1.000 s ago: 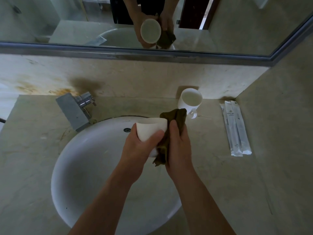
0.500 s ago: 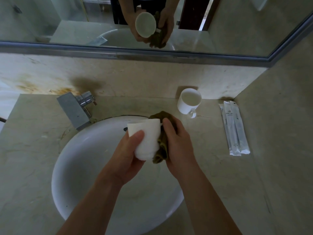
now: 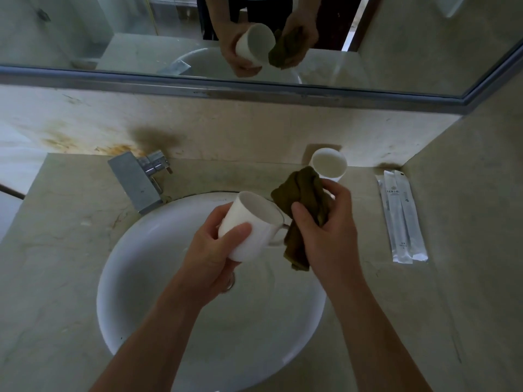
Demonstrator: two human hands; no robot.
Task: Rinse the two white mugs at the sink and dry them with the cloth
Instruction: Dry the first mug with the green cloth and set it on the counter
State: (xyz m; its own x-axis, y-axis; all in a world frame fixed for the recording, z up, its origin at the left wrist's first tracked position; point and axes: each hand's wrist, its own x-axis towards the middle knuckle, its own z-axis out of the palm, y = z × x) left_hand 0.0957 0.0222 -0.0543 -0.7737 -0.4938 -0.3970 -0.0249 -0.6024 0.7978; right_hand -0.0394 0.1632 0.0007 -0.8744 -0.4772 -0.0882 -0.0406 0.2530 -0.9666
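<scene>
My left hand (image 3: 210, 251) grips a white mug (image 3: 249, 224) over the white basin (image 3: 147, 278), tilted with its mouth facing up and away and its handle toward the right. Beside the mug's rim, my right hand (image 3: 325, 233) is closed on a bunched olive-green cloth (image 3: 302, 205); the cloth hangs just right of the mug. The second white mug (image 3: 329, 165) stands upright on the counter behind the cloth, against the back wall, partly hidden by the cloth and my fingers.
A square metal faucet (image 3: 138, 182) stands at the basin's back left. Two sealed white sachets (image 3: 402, 219) lie on the counter at the right. A mirror (image 3: 424, 38) runs along the back wall, and a side wall closes off the right.
The mug has turned from mouth pointing away to mouth tilted up. The cloth has come off the mug's side and now sits higher, beside the rim.
</scene>
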